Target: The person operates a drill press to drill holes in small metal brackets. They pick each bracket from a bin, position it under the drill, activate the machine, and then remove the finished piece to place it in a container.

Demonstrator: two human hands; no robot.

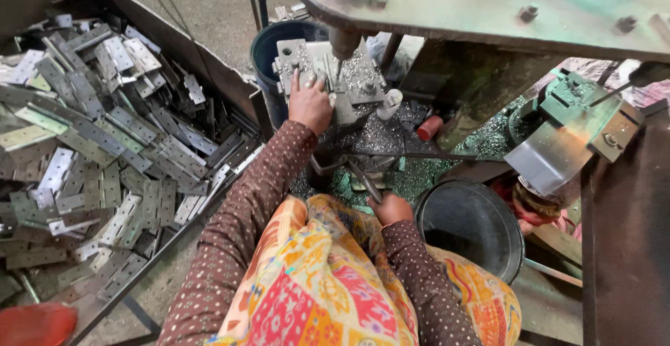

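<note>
Workshop, concrete floor (209,4), grimy press machine overhead with a bolted steel plate (488,4). Work surface (377,137) under the ram is covered in metal swarf. Big bin (230,81) on the left is piled with flat perforated hinge plates (105,144). Dark blue bucket (269,46) behind the die, black bucket (471,224) at lower right.

Left hand (309,103) lies flat, fingers spread, pressing on a hinge plate (296,60) on the die block, just left of the punch (342,42). Plate sits under the fingertips, touching them.

Right hand (391,208) is closed around a dark lever handle (366,182) low in front of the die; looks like a full fist grip, though partly hidden by the sleeve
</note>
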